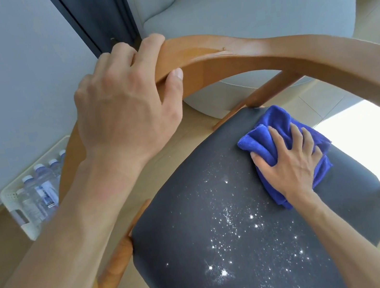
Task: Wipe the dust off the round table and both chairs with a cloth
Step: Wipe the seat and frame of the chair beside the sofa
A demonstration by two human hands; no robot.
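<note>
Much of the dark chair seat (221, 214) is seen to be speckled with white dust (229, 246), the specks scattered through the middle and down toward the near edge, so this chair is judged barely begun. A blue microfibre cloth (280, 128), bunched and folded, is pressed flat onto the far right part of the seat under the right hand (291, 164), whose fingers are spread and laid straight over it rather than closed round it. The curved wooden backrest rail (269, 53) is grasped by the left hand (126, 104), fingers wrapped over the top and thumb tucked beneath, and the chair is steadied by it. Neither the round table nor a second chair can be seen, so their state cannot be told. Against the wall, a white plastic basket (10, 198) is set on the floor, and several capped water bottles (41, 185) are stood upright in it.
</note>
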